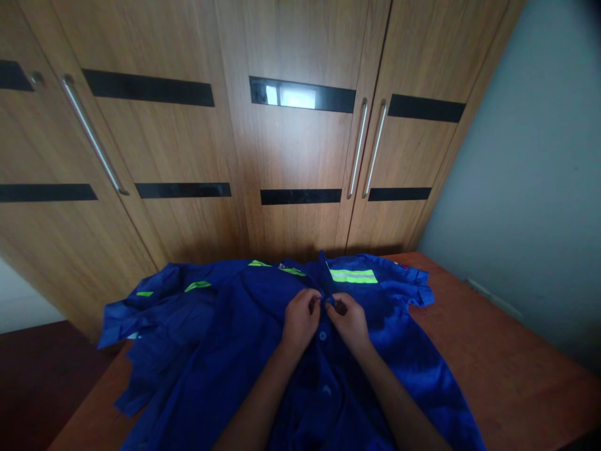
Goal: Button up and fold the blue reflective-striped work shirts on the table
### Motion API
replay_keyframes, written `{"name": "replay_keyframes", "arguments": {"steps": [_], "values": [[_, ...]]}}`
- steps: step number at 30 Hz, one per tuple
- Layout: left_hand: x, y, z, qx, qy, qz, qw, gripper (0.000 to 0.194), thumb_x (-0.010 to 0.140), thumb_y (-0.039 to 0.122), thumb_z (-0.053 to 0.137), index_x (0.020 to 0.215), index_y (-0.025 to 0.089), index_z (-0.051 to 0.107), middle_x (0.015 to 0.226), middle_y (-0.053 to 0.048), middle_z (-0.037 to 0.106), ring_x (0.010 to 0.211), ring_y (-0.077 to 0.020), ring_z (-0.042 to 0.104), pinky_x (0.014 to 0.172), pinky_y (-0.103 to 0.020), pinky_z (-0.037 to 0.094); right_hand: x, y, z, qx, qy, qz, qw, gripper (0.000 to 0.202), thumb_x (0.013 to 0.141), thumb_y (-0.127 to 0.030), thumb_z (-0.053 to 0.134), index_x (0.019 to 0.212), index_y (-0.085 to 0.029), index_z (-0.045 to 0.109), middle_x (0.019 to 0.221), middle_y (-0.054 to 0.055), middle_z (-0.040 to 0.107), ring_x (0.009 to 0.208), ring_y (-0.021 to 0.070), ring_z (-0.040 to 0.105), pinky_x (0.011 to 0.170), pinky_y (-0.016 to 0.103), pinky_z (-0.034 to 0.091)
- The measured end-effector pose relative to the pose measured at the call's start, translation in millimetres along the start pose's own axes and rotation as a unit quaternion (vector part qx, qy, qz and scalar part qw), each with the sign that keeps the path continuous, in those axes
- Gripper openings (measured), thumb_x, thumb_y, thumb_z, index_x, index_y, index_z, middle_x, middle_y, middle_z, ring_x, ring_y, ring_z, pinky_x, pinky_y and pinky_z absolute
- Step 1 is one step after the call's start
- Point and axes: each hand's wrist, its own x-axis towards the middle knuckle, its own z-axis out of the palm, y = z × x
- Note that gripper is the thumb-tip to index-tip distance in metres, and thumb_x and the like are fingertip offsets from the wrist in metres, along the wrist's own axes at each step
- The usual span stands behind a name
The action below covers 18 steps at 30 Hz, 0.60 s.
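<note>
A blue work shirt (253, 332) with yellow-green and silver reflective strips lies spread out, its collar end away from me. My left hand (302, 316) pinches the front edge of the shirt near the top of the button line. Close beside it, my right hand (350, 318) pinches the opposite edge at the same spot. The fingertips almost meet, and whatever button sits between them is too small to make out. Just below my hands a round blue button (322, 336) shows on the placket. A reflective strip (354, 276) crosses the chest on the right.
The shirt rests on a reddish-brown surface (507, 363). Behind it stands a wooden wardrobe (300, 156) with black inlays and long metal handles (374, 150). A pale wall (530, 188) is on the right. Dark floor (47, 376) shows at lower left.
</note>
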Motion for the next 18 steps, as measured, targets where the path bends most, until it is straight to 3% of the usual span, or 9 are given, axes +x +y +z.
{"name": "replay_keyframes", "arguments": {"steps": [5, 11, 15, 18], "values": [[1, -2, -3.1, -0.001, -0.023, 0.01, 1.0, 0.016, 0.079, 0.012, 0.051, 0.081, 0.022, 0.063, 0.078, -0.002, 0.063, 0.075, -0.0168, 0.058, 0.071, -0.026, 0.042, 0, 3, 0, -0.034, 0.002, -0.023, 0.999, 0.013, 0.075, -0.027, 0.057, 0.077, -0.02, 0.067, 0.065, -0.001, 0.054, 0.058, 0.0147, 0.051, 0.057, 0.026, 0.04], [1, -6, -2.1, 0.001, -0.038, 0.012, 0.999, 0.017, 0.077, 0.011, 0.051, 0.081, 0.022, 0.064, 0.076, -0.001, 0.062, 0.072, -0.016, 0.057, 0.068, -0.026, 0.042, -1, -3, 0, 0.003, -0.018, -0.02, 1.0, 0.015, 0.075, -0.029, 0.058, 0.079, -0.02, 0.069, 0.065, 0.0, 0.056, 0.06, 0.0152, 0.052, 0.057, 0.026, 0.041], [1, -6, -0.5, 0.002, -0.032, 0.008, 0.999, 0.018, 0.078, 0.01, 0.05, 0.082, 0.022, 0.064, 0.078, -0.002, 0.063, 0.075, -0.0166, 0.058, 0.071, -0.027, 0.042, -2, -11, 0, 0.084, -0.054, 0.038, 0.994, 0.019, 0.071, -0.033, 0.063, 0.084, -0.02, 0.066, 0.065, -0.001, 0.059, 0.059, 0.0149, 0.053, 0.057, 0.026, 0.043], [1, -9, 0.6, -0.001, -0.034, 0.005, 0.999, 0.019, 0.078, 0.01, 0.05, 0.083, 0.021, 0.064, 0.08, -0.002, 0.064, 0.075, -0.0168, 0.059, 0.071, -0.027, 0.043, -1, -15, -3, 0.192, -0.119, 0.095, 0.969, 0.028, 0.066, -0.037, 0.065, 0.09, -0.021, 0.062, 0.066, -0.002, 0.06, 0.06, 0.0148, 0.055, 0.057, 0.025, 0.044]]}}
